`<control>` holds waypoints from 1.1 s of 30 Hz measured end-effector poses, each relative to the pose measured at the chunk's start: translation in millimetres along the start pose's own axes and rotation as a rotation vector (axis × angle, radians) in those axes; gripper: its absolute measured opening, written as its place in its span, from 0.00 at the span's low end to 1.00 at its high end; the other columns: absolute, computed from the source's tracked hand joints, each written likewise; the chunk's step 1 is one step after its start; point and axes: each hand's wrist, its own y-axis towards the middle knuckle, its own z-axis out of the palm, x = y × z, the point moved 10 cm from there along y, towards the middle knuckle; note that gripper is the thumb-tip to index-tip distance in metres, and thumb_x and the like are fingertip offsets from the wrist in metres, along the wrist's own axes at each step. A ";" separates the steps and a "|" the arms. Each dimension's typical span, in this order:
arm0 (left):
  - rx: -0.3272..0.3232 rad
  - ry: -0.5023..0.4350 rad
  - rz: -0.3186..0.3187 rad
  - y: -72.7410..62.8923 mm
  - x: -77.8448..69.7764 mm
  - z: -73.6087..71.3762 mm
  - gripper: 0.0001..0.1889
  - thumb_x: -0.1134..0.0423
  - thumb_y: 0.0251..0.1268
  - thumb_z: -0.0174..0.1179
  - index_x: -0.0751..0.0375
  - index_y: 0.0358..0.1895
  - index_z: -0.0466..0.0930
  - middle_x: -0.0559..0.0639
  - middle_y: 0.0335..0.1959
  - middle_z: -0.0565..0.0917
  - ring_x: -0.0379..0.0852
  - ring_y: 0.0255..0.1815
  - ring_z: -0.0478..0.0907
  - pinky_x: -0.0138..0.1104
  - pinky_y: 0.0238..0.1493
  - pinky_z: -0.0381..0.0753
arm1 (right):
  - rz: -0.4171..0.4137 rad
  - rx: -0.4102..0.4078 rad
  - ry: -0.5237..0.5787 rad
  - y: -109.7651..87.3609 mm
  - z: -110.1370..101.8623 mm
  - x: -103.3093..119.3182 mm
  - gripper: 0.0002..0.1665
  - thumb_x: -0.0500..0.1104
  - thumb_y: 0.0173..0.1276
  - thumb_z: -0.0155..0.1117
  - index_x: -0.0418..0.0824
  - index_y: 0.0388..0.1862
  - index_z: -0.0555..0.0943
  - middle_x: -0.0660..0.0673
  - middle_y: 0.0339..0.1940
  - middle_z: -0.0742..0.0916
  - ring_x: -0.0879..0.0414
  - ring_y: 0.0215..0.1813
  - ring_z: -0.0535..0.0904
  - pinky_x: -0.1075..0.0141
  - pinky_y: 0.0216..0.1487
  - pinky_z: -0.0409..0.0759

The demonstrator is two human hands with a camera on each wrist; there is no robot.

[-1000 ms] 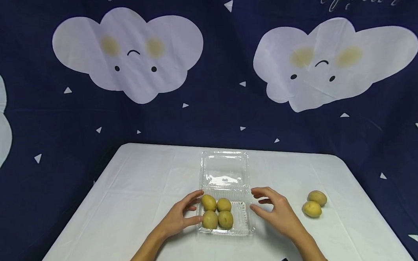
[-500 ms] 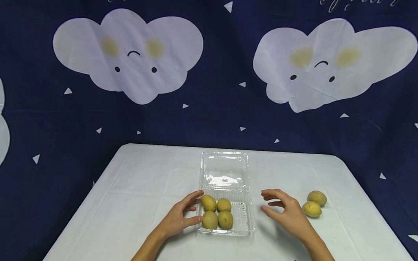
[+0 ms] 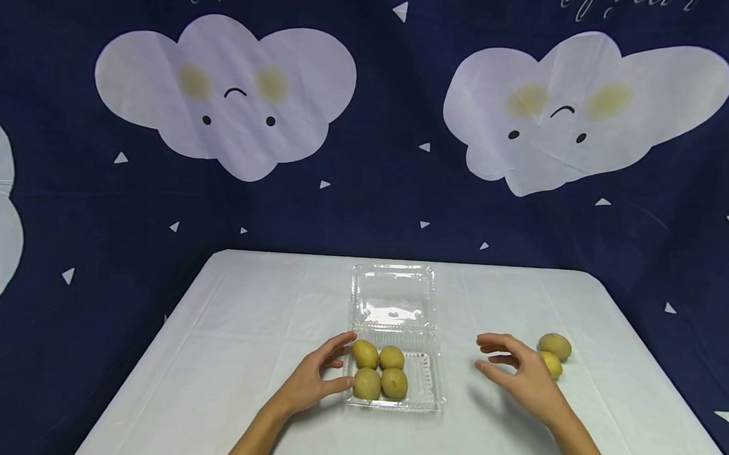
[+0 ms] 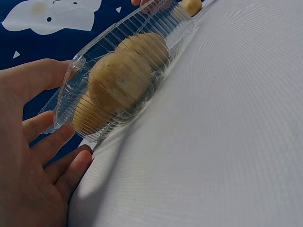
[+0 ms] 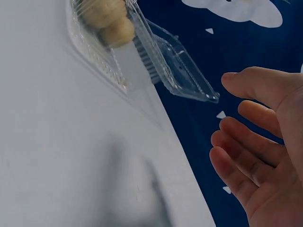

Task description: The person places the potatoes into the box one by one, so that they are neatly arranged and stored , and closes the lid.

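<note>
A clear plastic clamshell container (image 3: 431, 392) sits on the white table with its lid (image 3: 394, 296) folded back. Several yellow-brown kiwis (image 3: 379, 371) fill its left part. My left hand (image 3: 333, 365) rests against the container's left side, index finger at the far corner and thumb at the near one; in the left wrist view the thumb (image 4: 40, 75) touches the rim. My right hand (image 3: 496, 355) hovers over the table with loosely spread fingers, holding nothing, just left of two loose kiwis (image 3: 555, 345). The nearer loose kiwi (image 3: 554, 364) is partly hidden behind its fingers.
The white tablecloth (image 3: 222, 345) stretches wide to the left and in front of the container. A dark blue backdrop with cloud faces (image 3: 227, 90) hangs behind the table. The table's right edge (image 3: 651, 377) lies a little beyond the loose kiwis.
My right hand has moved right, away from the container's right side and up to the two loose kiwis. The left hand and the container have stayed put.
</note>
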 end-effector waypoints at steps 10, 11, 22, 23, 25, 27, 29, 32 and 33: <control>-0.004 0.004 -0.016 -1.1 0.7 -1.0 0.41 0.51 0.55 0.67 0.48 0.72 0.57 0.40 0.71 0.65 0.48 0.69 0.67 0.43 0.65 0.74 | 0.003 -0.062 -0.040 -9.6 -26.6 -9.7 0.23 0.46 0.58 0.70 0.50 0.53 0.78 0.47 0.50 0.84 0.60 0.49 0.81 0.72 0.47 0.83; -0.003 0.001 -0.017 -1.3 0.9 -1.2 0.41 0.51 0.55 0.67 0.48 0.72 0.57 0.40 0.71 0.65 0.47 0.69 0.67 0.43 0.65 0.74 | 0.019 -0.065 -0.052 -10.7 -28.9 -12.2 0.23 0.47 0.58 0.70 0.51 0.53 0.78 0.47 0.50 0.84 0.61 0.49 0.81 0.72 0.47 0.83; -0.002 0.000 -0.002 -0.6 -0.5 -1.5 0.41 0.52 0.55 0.67 0.49 0.72 0.57 0.40 0.71 0.64 0.48 0.69 0.67 0.41 0.64 0.75 | 0.174 -0.113 -0.190 -25.3 -54.8 -36.8 0.24 0.53 0.59 0.69 0.56 0.55 0.77 0.47 0.52 0.84 0.61 0.46 0.84 0.76 0.45 0.82; -0.002 0.000 -0.006 -0.7 -0.5 -1.4 0.41 0.52 0.55 0.67 0.49 0.72 0.57 0.40 0.71 0.64 0.47 0.69 0.67 0.41 0.64 0.75 | 0.176 -0.118 -0.197 -26.1 -56.9 -37.7 0.24 0.53 0.59 0.69 0.57 0.55 0.77 0.47 0.52 0.84 0.61 0.46 0.84 0.77 0.45 0.81; -0.002 0.000 -0.010 -0.9 0.1 -1.3 0.41 0.52 0.55 0.67 0.48 0.72 0.57 0.40 0.71 0.64 0.48 0.69 0.67 0.41 0.64 0.75 | 0.180 -0.133 -0.205 -28.0 -61.2 -39.2 0.25 0.52 0.58 0.69 0.57 0.55 0.77 0.48 0.52 0.84 0.61 0.45 0.84 0.79 0.44 0.80; -0.001 -0.003 -0.012 -1.0 0.2 -1.1 0.41 0.52 0.55 0.67 0.48 0.72 0.57 0.40 0.71 0.64 0.48 0.69 0.67 0.40 0.64 0.75 | 0.166 -0.151 -0.209 -29.5 -64.9 -39.2 0.25 0.51 0.58 0.70 0.55 0.55 0.78 0.49 0.51 0.84 0.63 0.44 0.84 0.80 0.44 0.80; 0.001 -0.006 -0.014 -0.8 0.4 -0.9 0.41 0.52 0.55 0.67 0.48 0.72 0.57 0.39 0.71 0.64 0.47 0.69 0.67 0.40 0.64 0.75 | 0.143 -0.171 -0.214 -31.0 -68.3 -38.4 0.25 0.49 0.57 0.71 0.53 0.55 0.78 0.49 0.50 0.84 0.64 0.44 0.84 0.80 0.44 0.79; 0.004 -0.009 -0.008 -0.5 -0.2 -0.7 0.41 0.52 0.55 0.67 0.48 0.72 0.57 0.39 0.71 0.64 0.47 0.69 0.67 0.40 0.64 0.74 | 0.117 -0.214 -0.191 -33.7 -73.2 -38.8 0.24 0.46 0.56 0.72 0.50 0.53 0.79 0.49 0.49 0.85 0.66 0.43 0.83 0.81 0.44 0.80; 0.006 -0.009 -0.007 -0.4 0.1 -0.6 0.41 0.52 0.55 0.67 0.48 0.72 0.57 0.39 0.71 0.64 0.47 0.69 0.67 0.40 0.64 0.74 | 0.112 -0.227 -0.191 -34.6 -75.0 -39.3 0.24 0.45 0.55 0.73 0.49 0.53 0.80 0.49 0.48 0.85 0.67 0.43 0.82 0.83 0.45 0.79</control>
